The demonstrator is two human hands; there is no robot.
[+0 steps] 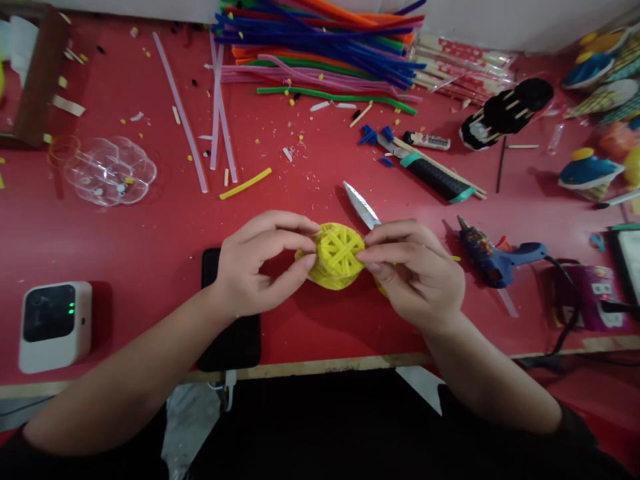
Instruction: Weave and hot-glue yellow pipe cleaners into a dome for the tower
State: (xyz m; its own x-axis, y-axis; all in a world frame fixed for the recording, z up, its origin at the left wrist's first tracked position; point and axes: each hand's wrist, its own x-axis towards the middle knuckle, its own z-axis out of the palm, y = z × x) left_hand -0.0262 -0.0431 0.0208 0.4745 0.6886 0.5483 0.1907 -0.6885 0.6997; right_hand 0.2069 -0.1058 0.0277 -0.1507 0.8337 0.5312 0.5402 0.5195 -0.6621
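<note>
A round yellow piece made of pipe cleaners (338,256) is held between both hands just above the red table (150,233). My left hand (257,262) pinches its left edge with curled fingers. My right hand (413,270) grips its right side, fingers pressed together; a scissor blade (361,205) sticks out behind this hand, and whether the hand holds it is unclear.
A pile of coloured pipe cleaners (320,40) lies at the back. A blue glue gun (495,253), a utility knife (430,175), a black phone (233,333), a white device (55,325), a clear plastic tray (110,170) and glue sticks (180,113) surround the hands.
</note>
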